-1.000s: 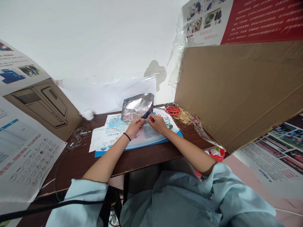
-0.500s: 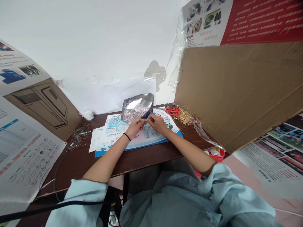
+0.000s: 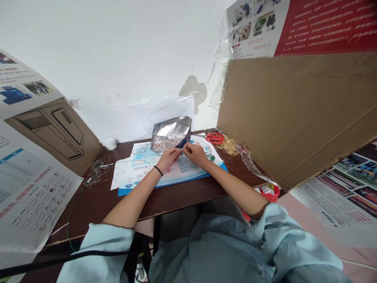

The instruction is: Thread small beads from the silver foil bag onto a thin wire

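Observation:
My left hand [image 3: 167, 158] and my right hand [image 3: 194, 153] meet fingertip to fingertip over a printed paper sheet [image 3: 176, 167] on the brown desk [image 3: 100, 200]. Both are pinched closed on something too small to make out. Just behind them lies an open silver foil bag [image 3: 171, 133] with small pale beads spilling at its mouth. A thin wire [image 3: 118, 162] runs left from my hands across the desk.
Red-handled scissors [image 3: 214, 137] and a pile of thin gold pins [image 3: 229, 146] lie right of the bag. A large cardboard sheet [image 3: 294, 114] stands on the right, a printed carton [image 3: 50, 129] on the left. A red container [image 3: 269, 192] sits below the desk edge.

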The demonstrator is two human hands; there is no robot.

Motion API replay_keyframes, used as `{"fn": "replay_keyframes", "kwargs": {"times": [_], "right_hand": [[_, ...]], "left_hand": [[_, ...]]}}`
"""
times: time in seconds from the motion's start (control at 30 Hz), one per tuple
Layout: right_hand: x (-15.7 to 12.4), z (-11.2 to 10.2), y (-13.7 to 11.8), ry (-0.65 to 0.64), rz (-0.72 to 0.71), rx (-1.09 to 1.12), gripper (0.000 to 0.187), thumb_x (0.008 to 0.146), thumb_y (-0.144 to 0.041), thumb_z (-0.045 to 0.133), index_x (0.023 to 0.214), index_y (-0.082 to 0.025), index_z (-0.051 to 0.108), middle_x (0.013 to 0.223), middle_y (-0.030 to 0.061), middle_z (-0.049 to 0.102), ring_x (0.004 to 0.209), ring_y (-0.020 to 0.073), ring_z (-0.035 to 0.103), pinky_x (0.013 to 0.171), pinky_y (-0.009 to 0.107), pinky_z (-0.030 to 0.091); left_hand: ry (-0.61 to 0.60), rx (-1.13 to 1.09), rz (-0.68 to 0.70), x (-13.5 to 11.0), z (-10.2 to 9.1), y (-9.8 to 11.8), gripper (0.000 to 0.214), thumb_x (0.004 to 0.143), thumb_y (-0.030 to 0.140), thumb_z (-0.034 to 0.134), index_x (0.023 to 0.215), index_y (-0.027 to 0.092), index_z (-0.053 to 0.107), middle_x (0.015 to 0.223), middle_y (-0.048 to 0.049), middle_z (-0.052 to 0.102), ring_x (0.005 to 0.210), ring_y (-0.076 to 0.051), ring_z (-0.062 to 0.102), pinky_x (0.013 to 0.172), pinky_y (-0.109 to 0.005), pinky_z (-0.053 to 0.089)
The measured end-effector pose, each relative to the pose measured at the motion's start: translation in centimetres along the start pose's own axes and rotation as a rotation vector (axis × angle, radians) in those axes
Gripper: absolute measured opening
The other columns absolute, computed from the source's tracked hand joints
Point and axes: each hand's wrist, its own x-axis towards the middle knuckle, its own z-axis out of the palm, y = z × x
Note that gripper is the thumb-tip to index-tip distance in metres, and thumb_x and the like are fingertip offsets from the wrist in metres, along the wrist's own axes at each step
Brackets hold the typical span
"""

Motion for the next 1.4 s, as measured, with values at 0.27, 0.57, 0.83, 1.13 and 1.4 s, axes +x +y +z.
{"fn": "replay_keyframes", "kwargs": {"times": [0.27,0.57,0.83,1.13,1.4], "right_hand": [[-0.03,-0.08,-0.06,-0.007,0.001,-0.015,0.014,0.087,-0.028,0.048,0.076,-0.02,0.055,0.064,-0.0016,0.057,0.058,0.0123,0.046,0.059,0.024,0.03],[-0.03,-0.08,-0.05,-0.022,0.011,-0.009,0.013,0.087,-0.028,0.049,0.079,-0.021,0.057,0.066,-0.0014,0.058,0.059,0.0128,0.048,0.061,0.024,0.031],[-0.01,0.04,0.14,0.001,0.002,-0.002,0.015,0.087,-0.029,0.048,0.078,-0.021,0.055,0.066,-0.0018,0.058,0.06,0.0124,0.048,0.061,0.024,0.032],[-0.05,-0.17,-0.28,-0.007,0.013,-0.014,0.014,0.087,-0.028,0.048,0.077,-0.02,0.055,0.066,-0.0015,0.058,0.059,0.0125,0.047,0.061,0.024,0.031],[-0.12,-0.05,-0.12,-0.014,-0.002,0.005,0.014,0.087,-0.029,0.049,0.078,-0.02,0.056,0.066,-0.0015,0.058,0.059,0.0123,0.047,0.06,0.024,0.031]], "left_hand": [[0.002,-0.016,-0.016,0.08,-0.06,-0.02,0.033,0.068,0.044,0.076,0.074,0.014,0.065,0.072,-0.0021,0.059,0.06,-0.008,0.044,0.053,-0.022,0.033],[-0.006,-0.013,-0.006,-0.06,0.06,0.11,0.034,0.068,0.044,0.076,0.072,0.013,0.065,0.07,-0.0023,0.058,0.06,-0.008,0.044,0.054,-0.023,0.033],[0.012,-0.026,-0.011,0.11,0.03,-0.02,0.036,0.064,0.047,0.078,0.072,0.013,0.066,0.07,-0.0021,0.059,0.059,-0.008,0.044,0.053,-0.022,0.032],[0.008,-0.036,-0.016,0.09,-0.01,-0.07,0.032,0.069,0.043,0.076,0.073,0.013,0.065,0.071,-0.0028,0.059,0.059,-0.008,0.045,0.052,-0.022,0.033],[-0.016,0.006,0.004,-0.01,0.05,-0.01,0.035,0.068,0.046,0.076,0.071,0.013,0.065,0.068,-0.002,0.057,0.059,-0.009,0.044,0.054,-0.022,0.034]]}}
